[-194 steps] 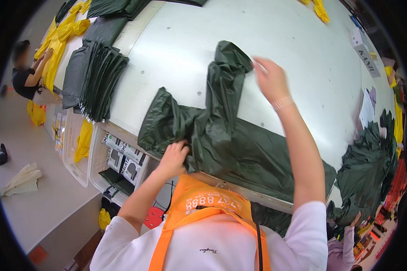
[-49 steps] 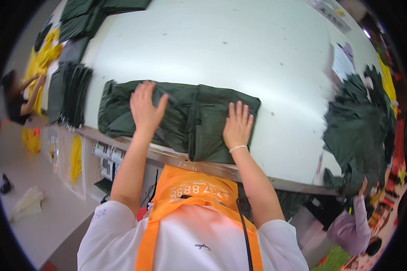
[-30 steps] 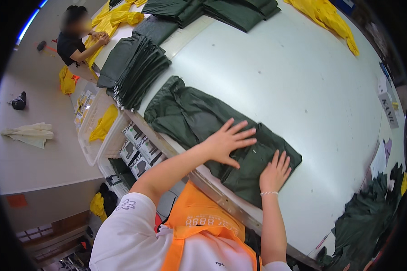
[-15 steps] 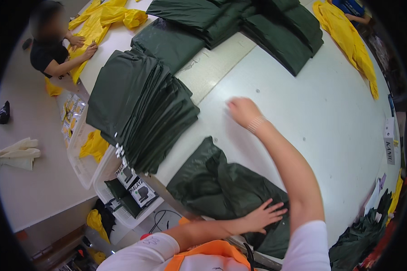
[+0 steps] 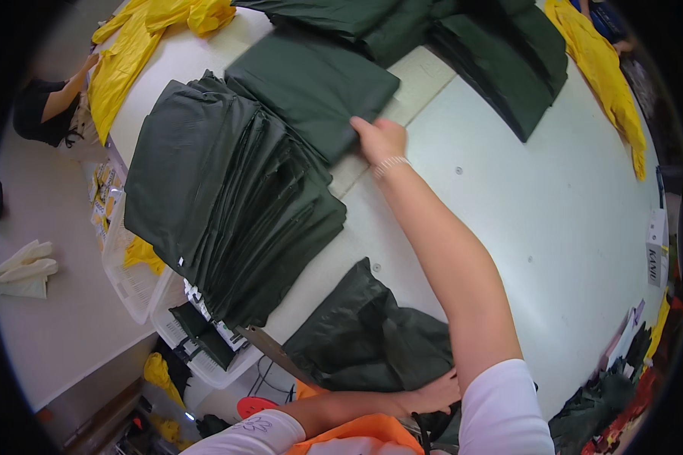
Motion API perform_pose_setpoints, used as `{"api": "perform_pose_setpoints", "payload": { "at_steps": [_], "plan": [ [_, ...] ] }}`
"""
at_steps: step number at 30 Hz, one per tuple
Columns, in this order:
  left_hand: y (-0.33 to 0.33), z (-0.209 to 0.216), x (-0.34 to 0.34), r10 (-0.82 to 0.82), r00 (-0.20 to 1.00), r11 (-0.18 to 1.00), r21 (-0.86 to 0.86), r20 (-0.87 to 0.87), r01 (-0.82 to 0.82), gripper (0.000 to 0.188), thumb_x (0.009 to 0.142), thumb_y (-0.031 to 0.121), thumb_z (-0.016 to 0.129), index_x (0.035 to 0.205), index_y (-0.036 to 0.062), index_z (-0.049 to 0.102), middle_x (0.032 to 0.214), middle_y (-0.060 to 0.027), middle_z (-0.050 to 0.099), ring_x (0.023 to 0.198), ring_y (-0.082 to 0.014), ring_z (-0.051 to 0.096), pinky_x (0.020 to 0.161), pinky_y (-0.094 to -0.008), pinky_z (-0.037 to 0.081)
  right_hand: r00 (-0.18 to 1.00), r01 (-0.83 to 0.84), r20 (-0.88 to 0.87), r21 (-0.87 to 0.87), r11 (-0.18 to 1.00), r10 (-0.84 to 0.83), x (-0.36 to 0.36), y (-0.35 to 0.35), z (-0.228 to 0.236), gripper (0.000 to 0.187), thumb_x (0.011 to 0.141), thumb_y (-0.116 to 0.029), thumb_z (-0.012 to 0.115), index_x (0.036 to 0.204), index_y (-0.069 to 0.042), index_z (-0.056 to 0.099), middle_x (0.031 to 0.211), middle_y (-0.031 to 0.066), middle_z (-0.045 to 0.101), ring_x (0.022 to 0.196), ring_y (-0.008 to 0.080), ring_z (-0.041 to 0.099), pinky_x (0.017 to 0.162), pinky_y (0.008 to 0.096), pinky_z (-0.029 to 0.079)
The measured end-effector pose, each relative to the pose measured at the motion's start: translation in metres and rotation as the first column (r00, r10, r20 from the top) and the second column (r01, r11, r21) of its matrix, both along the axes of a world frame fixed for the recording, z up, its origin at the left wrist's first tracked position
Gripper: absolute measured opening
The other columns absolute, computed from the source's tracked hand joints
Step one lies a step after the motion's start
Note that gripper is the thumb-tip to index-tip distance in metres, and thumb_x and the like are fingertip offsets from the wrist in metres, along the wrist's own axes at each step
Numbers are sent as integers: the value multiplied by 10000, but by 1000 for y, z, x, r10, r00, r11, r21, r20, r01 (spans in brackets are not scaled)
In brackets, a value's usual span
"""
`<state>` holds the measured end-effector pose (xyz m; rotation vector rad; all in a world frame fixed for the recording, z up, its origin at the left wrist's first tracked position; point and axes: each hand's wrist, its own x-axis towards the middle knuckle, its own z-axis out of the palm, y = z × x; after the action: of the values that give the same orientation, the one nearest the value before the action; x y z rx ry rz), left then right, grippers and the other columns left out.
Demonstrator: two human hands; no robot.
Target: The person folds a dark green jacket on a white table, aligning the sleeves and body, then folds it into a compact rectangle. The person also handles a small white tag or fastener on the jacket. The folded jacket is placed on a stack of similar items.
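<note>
My right hand [image 5: 383, 142] is closed on the near corner of a folded dark green sheet of smooth fabric [image 5: 311, 83], thumb on top. The sheet lies beside a tall, leaning stack of folded dark green pieces [image 5: 205, 167]. My left hand [image 5: 436, 390] rests at the near edge of a rumpled dark green fabric piece [image 5: 368, 334] in front of me. Its fingers look stretched out, though my right arm hides their tips.
More folded green pieces [image 5: 501, 61] lie at the table's [image 5: 539, 227] far side. Yellow garments [image 5: 599, 83] lie far right and far left. White plastic baskets [image 5: 167, 311] stand below the table's left edge. Another person [image 5: 49, 114] works at far left; a small box [image 5: 656, 246] stands at right.
My right hand has moved left and away from me onto the folded sheet. My left hand has slid nearer to me, and the rumpled piece takes up less width. The person at far left has shifted.
</note>
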<state>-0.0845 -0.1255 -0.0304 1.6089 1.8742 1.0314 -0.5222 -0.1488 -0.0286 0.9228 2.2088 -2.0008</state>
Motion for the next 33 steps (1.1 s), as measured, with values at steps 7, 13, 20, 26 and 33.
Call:
{"api": "perform_pose_setpoints", "payload": {
  "at_steps": [7,13,20,26,33],
  "plan": [
    [8,23,-15,-104,970,986,-152,-220,71,962,618,608,700,1416,204,347,1504,-45,246,1400,-287,165,1083,-585,166,928,366,202,-644,672,-312,246,182,39,321,813,-103,558,1121,-14,544,1125,91,592,1041,234,560,936,404,443],
    [10,34,-12,-61,957,986,-164,-282,14,865,613,609,707,1347,234,449,1502,-15,264,1397,-305,177,1083,-589,149,837,517,321,-730,447,-444,424,274,67,339,891,-183,596,1165,4,523,1134,138,603,1034,283,593,907,443,496],
    [16,39,0,-180,949,885,-463,-257,43,917,587,645,705,1329,164,461,1370,-126,434,1272,-363,374,1082,-560,191,758,553,95,-619,558,-645,578,248,89,465,893,-59,573,1323,-40,398,1276,96,521,1138,243,524,966,400,449],
    [4,-17,4,32,993,997,-71,111,-24,580,864,424,502,1362,135,438,1438,-98,373,1361,-305,267,1123,-536,128,868,418,80,-650,635,-490,712,263,95,490,891,-36,570,1343,-24,381,1302,98,501,1150,220,513,976,366,433],
    [-2,43,9,-74,746,952,-270,-662,-145,487,855,305,524,1308,128,499,1462,-82,339,1401,-300,167,1119,-554,113,924,371,117,-508,778,-364,728,288,71,499,890,-64,589,1338,-5,379,1268,100,520,1136,192,508,988,332,404]
  ]
}}
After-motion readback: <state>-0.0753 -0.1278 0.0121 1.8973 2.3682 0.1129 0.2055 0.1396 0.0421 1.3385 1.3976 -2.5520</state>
